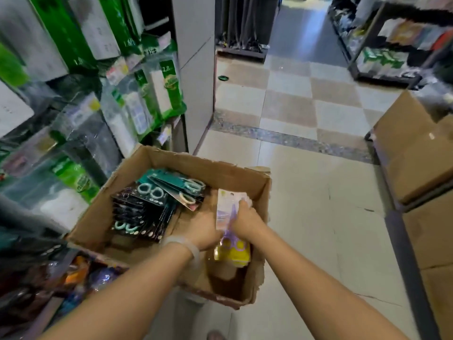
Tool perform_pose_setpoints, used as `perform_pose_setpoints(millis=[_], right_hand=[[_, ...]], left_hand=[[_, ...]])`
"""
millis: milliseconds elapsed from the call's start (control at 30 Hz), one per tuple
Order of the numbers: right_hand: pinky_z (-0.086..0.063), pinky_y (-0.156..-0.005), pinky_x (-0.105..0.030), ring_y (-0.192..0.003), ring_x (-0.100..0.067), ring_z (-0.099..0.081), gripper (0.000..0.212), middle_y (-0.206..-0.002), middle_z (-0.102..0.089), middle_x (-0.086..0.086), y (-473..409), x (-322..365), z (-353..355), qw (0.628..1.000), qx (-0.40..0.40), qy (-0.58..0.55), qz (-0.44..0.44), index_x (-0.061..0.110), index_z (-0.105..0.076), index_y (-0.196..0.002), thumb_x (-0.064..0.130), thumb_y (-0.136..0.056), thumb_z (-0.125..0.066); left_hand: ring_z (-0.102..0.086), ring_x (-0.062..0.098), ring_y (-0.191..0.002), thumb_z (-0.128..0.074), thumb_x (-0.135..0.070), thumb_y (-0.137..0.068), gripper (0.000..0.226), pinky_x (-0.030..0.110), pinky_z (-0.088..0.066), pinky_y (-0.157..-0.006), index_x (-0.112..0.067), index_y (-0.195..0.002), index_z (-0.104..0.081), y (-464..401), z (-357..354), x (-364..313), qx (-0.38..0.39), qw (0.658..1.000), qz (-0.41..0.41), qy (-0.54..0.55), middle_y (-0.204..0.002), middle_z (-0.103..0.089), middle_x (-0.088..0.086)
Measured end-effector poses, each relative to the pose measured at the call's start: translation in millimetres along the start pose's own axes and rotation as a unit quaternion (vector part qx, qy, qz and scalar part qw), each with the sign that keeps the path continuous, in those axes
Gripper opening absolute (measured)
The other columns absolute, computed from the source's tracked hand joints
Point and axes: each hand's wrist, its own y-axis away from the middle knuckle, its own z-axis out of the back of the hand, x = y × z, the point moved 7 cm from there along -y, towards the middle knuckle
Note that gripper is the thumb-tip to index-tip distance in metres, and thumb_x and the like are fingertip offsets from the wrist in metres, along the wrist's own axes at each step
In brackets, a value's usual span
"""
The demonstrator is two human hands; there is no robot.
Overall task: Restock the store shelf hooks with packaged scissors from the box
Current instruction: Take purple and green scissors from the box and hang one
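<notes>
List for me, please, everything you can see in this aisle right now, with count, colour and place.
cardboard box: one, brown, open, on the floor by the shelf.
dark-carded scissors packs: a stack, number unclear, black and teal cards with pale blue-green handles, left side of the box.
purple scissors pack: at least one, pale card with purple scissors, right side of the box, held in both hands.
yellow pack: number unclear, yellow, below the purple pack.
shelf goods: many, green and white packets, hanging at left.
large cartons: at least two, brown, stacked at right.
floor: tiled, beige and cream.
left hand: wrist with pale bracelet, at the pack's left edge.
right hand: grips the pack.
</notes>
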Motion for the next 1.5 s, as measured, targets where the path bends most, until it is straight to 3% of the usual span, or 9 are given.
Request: perform_pose_setpoints(millis=[300, 500, 633, 767, 933, 1033, 1167, 1367, 1500], right_hand=[[-0.041, -0.093, -0.035, -0.121, -0.035, -0.049, 0.045, -0.134, -0.047, -0.02, -32, -9, 6, 1.0, -0.002, -0.008, -0.029, 0.003, -0.029, -0.133, 0.012, -0.091, -0.045], [-0.041, -0.098, -0.036, -0.124, -0.035, -0.045, 0.055, -0.137, -0.038, -0.018, -34, -9, -1, 0.999, 0.001, 0.019, -0.045, 0.006, -0.031, -0.132, 0.019, -0.086, -0.058], [-0.042, -0.1, -0.038, -0.124, -0.033, -0.044, 0.082, -0.137, -0.032, -0.014, -32, -9, -9, 0.997, -0.003, 0.021, -0.072, 0.009, -0.032, -0.133, 0.043, -0.073, -0.075], [-0.042, -0.1, -0.039, -0.126, -0.031, -0.044, 0.096, -0.141, -0.03, -0.014, -37, -15, -12, 0.992, -0.012, -0.026, -0.121, 0.006, -0.023, -0.138, 0.037, -0.068, -0.081], [-0.039, -0.102, -0.039, -0.129, -0.031, -0.038, 0.109, -0.142, -0.03, -0.015, -39, -11, -11, 0.991, -0.026, 0.049, -0.118, 0.003, -0.015, -0.141, 0.047, -0.066, -0.08], [-0.043, -0.099, -0.04, -0.128, -0.031, -0.043, 0.117, -0.141, -0.039, -0.016, -43, -12, -11, 0.992, -0.011, 0.043, -0.118, -0.001, -0.009, -0.142, 0.047, -0.063, -0.081], [-0.046, -0.095, -0.041, -0.124, -0.031, -0.049, 0.108, -0.136, -0.045, -0.015, -48, -14, -8, 0.992, -0.014, 0.004, -0.124, -0.001, -0.016, -0.139, 0.036, -0.063, -0.085], [-0.05, -0.08, -0.033, -0.114, -0.026, -0.056, 0.111, -0.127, -0.053, -0.011, -46, -13, -9, 0.992, 0.004, 0.027, -0.12, 0.004, -0.032, -0.136, 0.052, -0.052, -0.086], [-0.05, -0.07, -0.033, -0.105, -0.026, -0.06, 0.095, -0.115, -0.058, -0.008, -47, -16, -8, 0.995, -0.027, -0.009, -0.1, 0.006, -0.038, -0.125, 0.044, -0.053, -0.088]], left_hand=[[-0.066, 0.028, -0.09, -0.075, -0.023, -0.072, 0.023, 0.035, -0.052, -0.076, -0.01, -0.086, -0.062, -48, -15, 40, -0.038, 0.974, 0.154, 0.163, -0.094, -0.069, 0.014], [-0.061, 0.028, -0.069, -0.07, -0.004, -0.078, 0.024, 0.036, -0.052, -0.071, -0.01, -0.061, -0.054, -43, -3, 75, -0.031, 0.934, 0.211, 0.286, -0.066, -0.059, 0.01], [-0.057, 0.025, -0.07, -0.06, 0.003, -0.084, 0.015, 0.035, -0.049, -0.061, -0.007, -0.08, -0.051, -27, -2, 100, -0.034, 0.915, 0.237, 0.323, -0.076, -0.056, 0.011], [-0.053, 0.018, -0.065, -0.053, 0.004, -0.087, 0.018, 0.028, -0.042, -0.051, -0.011, -0.078, -0.046, -13, 8, 108, -0.064, 0.914, 0.245, 0.316, -0.076, -0.053, 0.008], [-0.056, 0.026, -0.088, -0.052, 0.002, -0.085, 0.01, 0.03, -0.046, -0.073, -0.006, -0.093, -0.051, -1, 20, 111, -0.092, 0.916, 0.226, 0.318, -0.096, -0.058, 0.011], [-0.06, 0.022, -0.084, -0.049, 0.003, -0.086, 0.016, 0.031, -0.05, -0.063, -0.004, -0.099, -0.055, 8, 24, 114, -0.114, 0.897, 0.222, 0.364, -0.101, -0.062, 0.013], [-0.058, 0.02, -0.075, -0.044, 0.009, -0.09, 0.026, 0.03, -0.048, -0.061, -0.013, -0.079, -0.049, 23, 33, 113, -0.164, 0.847, 0.23, 0.451, -0.09, -0.059, 0.011], [-0.061, 0.023, -0.074, -0.044, 0.002, -0.094, 0.015, 0.034, -0.051, -0.062, -0.011, -0.086, -0.047, 37, 34, 116, -0.194, 0.771, 0.232, 0.561, -0.09, -0.061, 0.013], [-0.06, 0.019, -0.069, -0.044, -0.006, -0.097, 0.014, 0.031, -0.051, -0.058, -0.011, -0.084, -0.048, 47, 41, 114, -0.228, 0.76, 0.222, 0.567, -0.091, -0.062, 0.014]])
